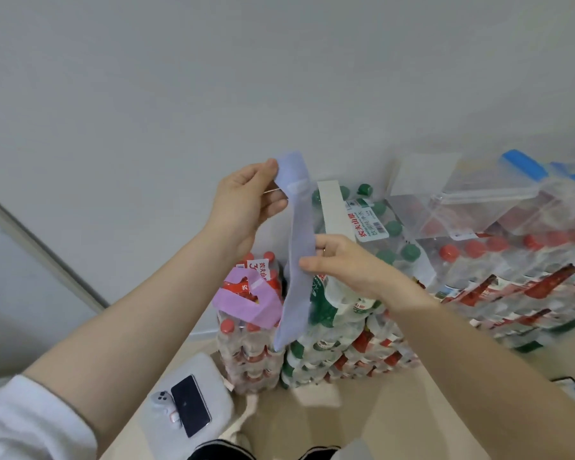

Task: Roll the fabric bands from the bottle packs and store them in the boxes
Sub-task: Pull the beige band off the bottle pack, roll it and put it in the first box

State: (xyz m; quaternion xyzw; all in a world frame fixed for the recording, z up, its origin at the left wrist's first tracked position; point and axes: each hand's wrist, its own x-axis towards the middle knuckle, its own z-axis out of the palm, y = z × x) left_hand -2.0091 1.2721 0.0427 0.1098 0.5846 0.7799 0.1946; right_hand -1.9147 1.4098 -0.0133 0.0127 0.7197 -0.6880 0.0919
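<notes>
White sleeve cloth covers the left forearm at the lower left edge. Near it a dark phone lies on a pale grey pad on the floor. Above, the left hand pinches the top end of a pale blue fabric band between thumb and fingers, its grip closed on the cloth. The band hangs down in front of the stacked bottle packs, its lower end level with the upper packs. Just left of it, a purple band is looped around a red-capped pack. The right hand pinches the blue band at mid-length, thumb in front. Further right, a clear plastic box with a blue lid clip sits on top of the packs.
</notes>
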